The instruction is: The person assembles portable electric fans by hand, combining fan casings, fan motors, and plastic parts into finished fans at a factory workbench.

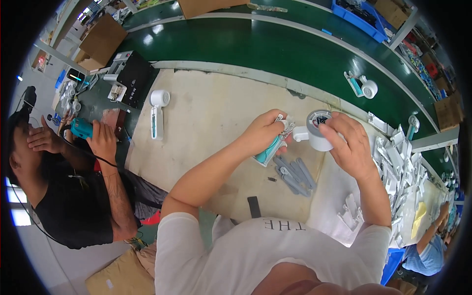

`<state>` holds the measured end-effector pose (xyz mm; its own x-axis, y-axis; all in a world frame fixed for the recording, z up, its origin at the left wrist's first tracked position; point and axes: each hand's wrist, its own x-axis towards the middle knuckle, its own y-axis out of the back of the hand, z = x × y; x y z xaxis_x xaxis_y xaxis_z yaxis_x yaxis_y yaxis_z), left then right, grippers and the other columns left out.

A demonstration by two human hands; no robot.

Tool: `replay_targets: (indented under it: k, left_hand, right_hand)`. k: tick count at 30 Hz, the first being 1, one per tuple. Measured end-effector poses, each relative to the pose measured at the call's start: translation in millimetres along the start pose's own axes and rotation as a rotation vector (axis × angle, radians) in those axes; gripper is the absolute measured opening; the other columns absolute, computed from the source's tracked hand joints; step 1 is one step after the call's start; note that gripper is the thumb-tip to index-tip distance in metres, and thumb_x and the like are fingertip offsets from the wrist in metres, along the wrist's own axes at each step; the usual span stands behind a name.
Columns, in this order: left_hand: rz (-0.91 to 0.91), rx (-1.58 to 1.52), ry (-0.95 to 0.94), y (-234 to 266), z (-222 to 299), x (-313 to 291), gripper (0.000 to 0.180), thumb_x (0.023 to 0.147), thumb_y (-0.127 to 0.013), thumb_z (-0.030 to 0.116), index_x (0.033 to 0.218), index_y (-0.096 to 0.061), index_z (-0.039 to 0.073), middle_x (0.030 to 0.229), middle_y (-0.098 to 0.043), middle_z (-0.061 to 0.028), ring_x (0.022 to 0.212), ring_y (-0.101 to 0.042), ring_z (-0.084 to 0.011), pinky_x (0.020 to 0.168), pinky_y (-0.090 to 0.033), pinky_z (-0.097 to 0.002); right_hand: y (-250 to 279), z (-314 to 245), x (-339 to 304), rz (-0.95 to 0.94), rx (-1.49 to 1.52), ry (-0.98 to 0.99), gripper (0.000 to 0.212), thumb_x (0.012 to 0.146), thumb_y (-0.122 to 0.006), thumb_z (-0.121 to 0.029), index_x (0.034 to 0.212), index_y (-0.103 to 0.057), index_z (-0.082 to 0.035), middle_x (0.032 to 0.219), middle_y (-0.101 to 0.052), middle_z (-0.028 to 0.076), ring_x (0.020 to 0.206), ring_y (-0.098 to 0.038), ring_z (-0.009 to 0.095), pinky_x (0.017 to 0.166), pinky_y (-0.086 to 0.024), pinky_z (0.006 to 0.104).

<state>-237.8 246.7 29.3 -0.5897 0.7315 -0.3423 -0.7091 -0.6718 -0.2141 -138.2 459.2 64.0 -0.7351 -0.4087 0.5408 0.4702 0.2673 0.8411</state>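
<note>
My left hand [261, 132] is closed around an opened white fan handle [266, 156] with a teal battery-like cylinder inside. Loose wires show at the handle's upper end, beside my thumb. In my right hand [350, 143] is a round grey-and-white fan head [316, 133], its hollow side and a dark part inside turned up. Its short white neck points toward my left hand; fingers partly cover whether wires join the two pieces. Just below lie several grey handle covers [295, 176] and a small dark piece [272, 179].
At the mat's left lies a white handheld fan [157, 114]; another fan [361, 86] rests on the green conveyor [221, 46]. White plastic shells [400, 169] pile up at right. A dark strip [253, 207] lies near me. On the left, a co-worker holds a teal power tool [81, 128].
</note>
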Motion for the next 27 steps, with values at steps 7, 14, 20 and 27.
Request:
replay_targets:
  k: [7,14,20,27]
  left_hand:
    - [-0.11,0.166,-0.019,-10,5,-6,0.023,0.08,-0.044,0.011,0.101,-0.048,0.002,0.077,-0.058,-0.0096,0.059,-0.056,-0.0134,0.053,-0.047,-0.0272]
    - [-0.11,0.376,-0.129,-9,1,-8,0.021,0.074,-0.054,0.012,0.093,-0.048,0.004,0.072,-0.057,-0.0068,0.058,-0.054,-0.0111,0.05,-0.044,-0.0261]
    - [-0.089,0.768,-0.238,-8,-1,-2,0.029,0.071,-0.056,0.015,0.094,-0.048,0.001,0.069,-0.057,-0.0124,0.057,-0.056,-0.0175,0.05,-0.043,-0.0309]
    - [0.011,1.114,-0.296,-26,-17,-3,0.031,0.07,-0.057,0.017,0.095,-0.048,0.001,0.074,-0.059,-0.0196,0.069,-0.059,-0.0364,0.061,-0.047,-0.0421]
  right_hand:
    - [0,19,0,0.169,-0.204,0.238,0.042,0.064,-0.063,-0.005,0.105,-0.057,-0.014,0.099,-0.055,0.004,0.098,-0.055,0.025,0.08,-0.047,0.0366]
    - [6,7,5,0.131,-0.219,0.191,0.043,0.064,-0.064,-0.004,0.105,-0.057,-0.014,0.098,-0.057,0.004,0.099,-0.054,0.026,0.084,-0.046,0.0379]
    - [23,-2,10,-0.155,0.336,-0.087,0.049,0.065,-0.066,-0.005,0.113,-0.054,-0.012,0.106,-0.052,0.01,0.1,-0.052,0.03,0.082,-0.045,0.0379]
    - [9,4,-4,-0.371,0.644,-0.174,0.054,0.072,-0.066,-0.011,0.123,-0.049,-0.014,0.117,-0.043,0.016,0.101,-0.049,0.032,0.086,-0.041,0.0359]
